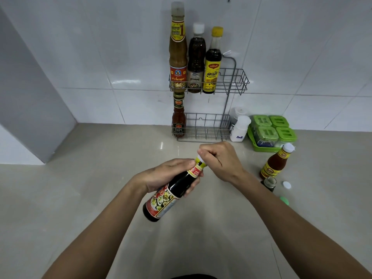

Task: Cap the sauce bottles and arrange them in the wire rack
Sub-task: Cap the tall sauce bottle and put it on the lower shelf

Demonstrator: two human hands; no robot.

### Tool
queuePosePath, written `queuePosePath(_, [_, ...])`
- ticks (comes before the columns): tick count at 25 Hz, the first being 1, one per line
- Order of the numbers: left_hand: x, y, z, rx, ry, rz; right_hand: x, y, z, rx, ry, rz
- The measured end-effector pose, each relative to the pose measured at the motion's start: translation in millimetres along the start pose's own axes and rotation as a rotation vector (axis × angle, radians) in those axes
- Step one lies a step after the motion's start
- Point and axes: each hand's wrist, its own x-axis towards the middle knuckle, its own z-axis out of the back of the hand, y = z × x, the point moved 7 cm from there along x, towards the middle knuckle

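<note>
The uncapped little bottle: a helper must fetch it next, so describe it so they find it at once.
Start at the green tray on the counter's right. Nearer the person stands an orange-sauce bottle; beside it is the small dark glass bottle, alone with an open mouth.

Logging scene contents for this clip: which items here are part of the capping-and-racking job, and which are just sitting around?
Part of the job:
dark sauce bottle in left hand
right hand at its white cap
wire rack with four bottles in it
orange sauce bottle
small uncapped bottle
loose white cap
loose green cap

Just lying about:
salt shaker
green-lidded containers
</note>
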Motion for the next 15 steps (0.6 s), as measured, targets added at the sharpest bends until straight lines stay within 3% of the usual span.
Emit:
queuePosePath(4, [4,-1,17,0.371,-0.339,-0.076,0,-23,-8,-0.116,0.075,-0.322])
queuePosePath(7, [3,-2,22,0.584,-0.454,-0.083,0,-31,-13,-0.116,0.104,-0.451])
queuePosePath(15, [-4,-10,22,0.23,-0.349,-0.14,24,-7,-1,-0.073,0.0,-0.142])
